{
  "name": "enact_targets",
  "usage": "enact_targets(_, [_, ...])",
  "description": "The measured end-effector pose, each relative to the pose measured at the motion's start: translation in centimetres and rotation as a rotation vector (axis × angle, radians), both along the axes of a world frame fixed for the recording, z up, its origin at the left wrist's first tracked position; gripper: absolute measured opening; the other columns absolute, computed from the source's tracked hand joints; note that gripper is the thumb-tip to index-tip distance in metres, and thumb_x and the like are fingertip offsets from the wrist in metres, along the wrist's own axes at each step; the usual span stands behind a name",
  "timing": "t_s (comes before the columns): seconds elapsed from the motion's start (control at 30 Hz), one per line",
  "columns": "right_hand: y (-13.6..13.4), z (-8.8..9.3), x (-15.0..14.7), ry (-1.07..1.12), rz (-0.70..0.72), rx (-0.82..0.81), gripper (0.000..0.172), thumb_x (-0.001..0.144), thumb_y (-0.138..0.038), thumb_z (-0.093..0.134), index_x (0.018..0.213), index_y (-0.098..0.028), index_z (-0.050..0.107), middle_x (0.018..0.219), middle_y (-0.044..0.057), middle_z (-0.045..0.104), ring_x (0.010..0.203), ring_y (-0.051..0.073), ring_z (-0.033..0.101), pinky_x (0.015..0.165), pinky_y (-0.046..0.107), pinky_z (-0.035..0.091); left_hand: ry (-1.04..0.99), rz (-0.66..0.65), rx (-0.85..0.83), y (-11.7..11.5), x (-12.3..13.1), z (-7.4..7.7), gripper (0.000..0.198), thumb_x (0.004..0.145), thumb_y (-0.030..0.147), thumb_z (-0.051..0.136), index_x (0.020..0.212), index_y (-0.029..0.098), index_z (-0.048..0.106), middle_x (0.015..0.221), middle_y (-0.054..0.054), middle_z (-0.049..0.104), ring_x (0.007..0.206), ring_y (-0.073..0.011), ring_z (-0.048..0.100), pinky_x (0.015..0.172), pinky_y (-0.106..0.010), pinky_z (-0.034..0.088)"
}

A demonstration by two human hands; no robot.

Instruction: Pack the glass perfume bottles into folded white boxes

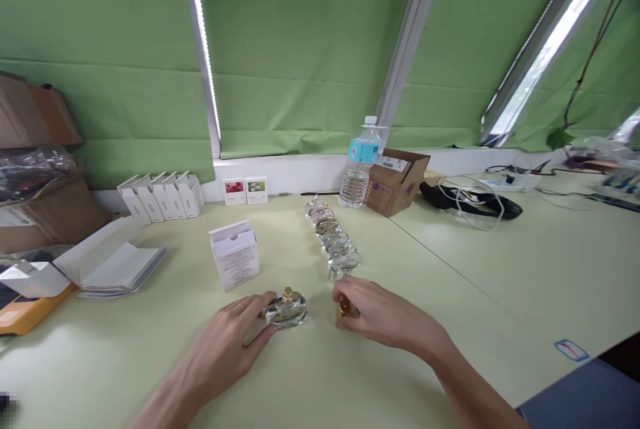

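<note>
The left hand has thumb and forefinger set about the near end of a clear perfume bottle, gripping it from the side; probably that steadies the glass while leaving the top free. The bottle stands on the table just in front of the person, its gold nozzle pointing up, its broad body running left to right across the person's view.

The right hand curls its fingertips round a small amber piece with a gold edge, to the right of the bottle and apart from it. I can't tell which way that piece points; the fingers hide most of it.

Just beyond, more glass bottles form a file leading away toward the wall, likely lined up so each is easy to reach. A white box stands upright, opening on top, behind the left hand. Farther back are a water bottle and a cardboard box.
</note>
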State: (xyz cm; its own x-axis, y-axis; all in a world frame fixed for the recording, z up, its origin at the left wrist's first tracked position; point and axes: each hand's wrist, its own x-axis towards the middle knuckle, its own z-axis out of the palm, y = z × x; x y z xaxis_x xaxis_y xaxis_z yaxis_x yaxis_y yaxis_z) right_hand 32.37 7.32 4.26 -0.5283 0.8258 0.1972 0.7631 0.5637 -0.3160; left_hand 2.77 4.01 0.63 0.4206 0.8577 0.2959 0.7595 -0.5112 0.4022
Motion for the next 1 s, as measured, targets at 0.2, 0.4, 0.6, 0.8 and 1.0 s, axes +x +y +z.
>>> enact_targets(0.2, [0.2, 0.7, -1.7, 0.128, 0.067, 0.077, 0.011, 0.094, -0.020, 0.056, 0.096, -0.025, 0.065, 0.091, 0.001, 0.069, 0.081, 0.019, 0.067, 0.068, 0.030, 0.054, 0.004, -0.004, -0.039, 0.0, 0.1, 0.1, 0.040, 0.097, 0.036, 0.047, 0.137, 0.033, 0.042, 0.121, -0.001, 0.068, 0.103, -0.0212, 0.068, 0.086, -0.034, 0.056])
enact_targets(0.4, [-0.3, 0.7, -4.3, 0.353, 0.088, 0.163, 0.025, 0.098, -0.027, 0.054, 0.122, -0.026, 0.058, 0.098, 0.004, 0.070, 0.082, 0.018, 0.069, 0.073, 0.031, 0.058, -0.014, -0.013, -0.035, 0.0, 0.1, 0.2, 0.039, 0.097, 0.035, 0.047, 0.136, 0.032, 0.043, 0.118, -0.001, 0.069, 0.101, -0.0212, 0.069, 0.084, -0.033, 0.056])
enact_targets(0.6, [-0.7, 0.2, -6.3, 0.592, 0.103, 0.314, 0.016, 0.094, -0.027, 0.062, 0.109, -0.023, 0.060, 0.092, 0.003, 0.070, 0.076, 0.016, 0.068, 0.073, 0.029, 0.058, -0.018, -0.020, -0.033, -0.1, 0.2, 0.4, 0.038, 0.097, 0.032, 0.048, 0.135, 0.031, 0.043, 0.117, -0.003, 0.070, 0.100, -0.0224, 0.069, 0.083, -0.034, 0.056])
enact_targets(0.8, [-0.2, -0.1, -7.6, 0.578, 0.226, 0.476, 0.026, 0.096, -0.020, 0.058, 0.121, -0.023, 0.062, 0.104, 0.007, 0.069, 0.087, 0.018, 0.068, 0.077, 0.031, 0.060, -0.030, -0.028, -0.035, -0.2, 0.3, 0.7, 0.035, 0.096, 0.030, 0.049, 0.130, 0.030, 0.047, 0.113, -0.003, 0.070, 0.096, -0.0225, 0.069, 0.078, -0.032, 0.055])
enact_targets(1.0, [-0.1, -0.9, -8.0, 0.558, 0.245, 0.423, 0.031, 0.097, -0.020, 0.056, 0.128, -0.022, 0.057, 0.109, 0.009, 0.067, 0.092, 0.019, 0.066, 0.081, 0.034, 0.059, -0.019, -0.027, -0.042, -0.3, 0.3, 0.8, 0.035, 0.096, 0.030, 0.049, 0.131, 0.029, 0.046, 0.108, -0.002, 0.070, 0.093, -0.0224, 0.069, 0.076, -0.032, 0.054])
